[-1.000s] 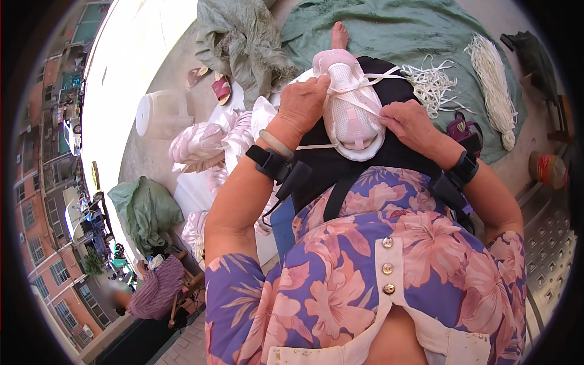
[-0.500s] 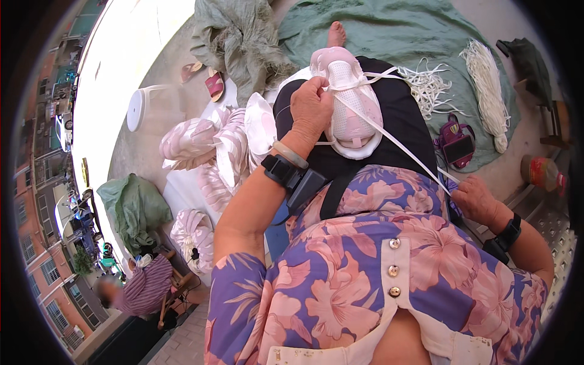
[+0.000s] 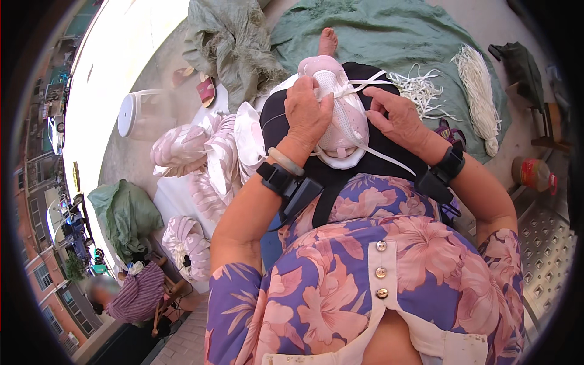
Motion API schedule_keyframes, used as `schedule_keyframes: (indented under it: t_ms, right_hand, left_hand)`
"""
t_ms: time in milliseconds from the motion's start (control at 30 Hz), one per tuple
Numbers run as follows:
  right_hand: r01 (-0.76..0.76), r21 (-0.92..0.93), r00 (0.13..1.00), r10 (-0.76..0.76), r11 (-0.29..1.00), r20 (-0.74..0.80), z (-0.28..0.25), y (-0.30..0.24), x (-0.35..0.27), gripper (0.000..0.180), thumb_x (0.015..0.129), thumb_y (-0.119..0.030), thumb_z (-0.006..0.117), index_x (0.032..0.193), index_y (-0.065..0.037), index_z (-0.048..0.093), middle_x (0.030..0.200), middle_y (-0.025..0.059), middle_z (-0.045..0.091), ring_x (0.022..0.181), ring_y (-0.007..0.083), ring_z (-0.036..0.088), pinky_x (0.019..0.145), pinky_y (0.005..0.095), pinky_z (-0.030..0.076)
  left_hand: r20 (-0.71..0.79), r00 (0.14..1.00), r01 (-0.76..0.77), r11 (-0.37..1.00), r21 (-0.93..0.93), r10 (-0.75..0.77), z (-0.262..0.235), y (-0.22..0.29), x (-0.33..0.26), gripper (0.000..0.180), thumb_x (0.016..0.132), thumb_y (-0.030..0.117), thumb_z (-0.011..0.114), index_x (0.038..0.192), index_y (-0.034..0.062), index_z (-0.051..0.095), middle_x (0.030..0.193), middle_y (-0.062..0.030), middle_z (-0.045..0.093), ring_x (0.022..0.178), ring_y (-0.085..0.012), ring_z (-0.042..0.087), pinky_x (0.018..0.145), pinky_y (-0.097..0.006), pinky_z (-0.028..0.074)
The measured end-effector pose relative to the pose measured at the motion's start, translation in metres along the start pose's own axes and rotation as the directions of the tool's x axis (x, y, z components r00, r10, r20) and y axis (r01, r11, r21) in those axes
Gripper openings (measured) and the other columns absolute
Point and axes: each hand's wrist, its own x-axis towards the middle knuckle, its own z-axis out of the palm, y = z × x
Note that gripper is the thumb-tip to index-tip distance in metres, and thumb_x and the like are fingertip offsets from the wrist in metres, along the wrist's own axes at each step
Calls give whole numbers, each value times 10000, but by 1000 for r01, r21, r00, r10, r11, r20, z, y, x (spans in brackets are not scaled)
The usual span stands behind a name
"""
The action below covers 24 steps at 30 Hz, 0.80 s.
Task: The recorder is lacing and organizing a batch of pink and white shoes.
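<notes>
A pink and white shoe (image 3: pixel 342 137) rests on my lap over black trousers. My left hand (image 3: pixel 306 112) is closed in a pinch at the upper left of the shoe, holding white shoelace at the lacing. A white shoelace (image 3: pixel 389 159) crosses the shoe and trails down towards my right wrist; another length loops out at the upper right. My right hand (image 3: pixel 398 118) hovers just right of the shoe, thumb and forefinger apart, with no lace visible between them.
Loose white laces (image 3: pixel 417 91) and a long lace bundle (image 3: pixel 477 100) lie on a green cloth (image 3: pixel 389 30). Pink and white shoes (image 3: pixel 182 149) are heaped to the left, near a white tub (image 3: pixel 128 115). A bottle (image 3: pixel 534 173) stands right; a person (image 3: pixel 139 292) sits lower left.
My right hand has come from the lower right, where it held the lace taut, up beside the shoe. The lace now hangs slack. My left hand stays at the lacing.
</notes>
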Motion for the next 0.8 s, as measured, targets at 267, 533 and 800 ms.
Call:
schedule_keyframes:
  t_ms: [267,533,800]
  right_hand:
    - [95,-270,994,-79,958,71,34,-4,30,744,659,-424,683,1230,-23,425,1103,189,554,987,324,566,807,402,459]
    - [44,-273,980,12,961,199,18,-9,30,542,697,-227,579,1172,3,455,1001,199,558,935,356,557,803,427,448]
    - [124,-274,984,-82,954,160,19,-2,35,249,706,-170,534,871,6,475,850,189,556,830,372,552,723,464,436]
  left_hand:
    - [147,975,193,968,-161,-170,2,-8,4,601,667,227,722,1130,-4,416,1063,-214,535,1003,-339,535,874,-383,419]
    - [183,982,18,953,-302,39,3,-21,4,790,648,219,727,1273,-31,316,1179,-219,500,1115,-326,498,949,-369,388]
    - [101,995,14,999,-53,-9,20,-3,-1,831,616,220,685,1297,2,264,1211,-220,425,1045,-412,462,856,-476,407]
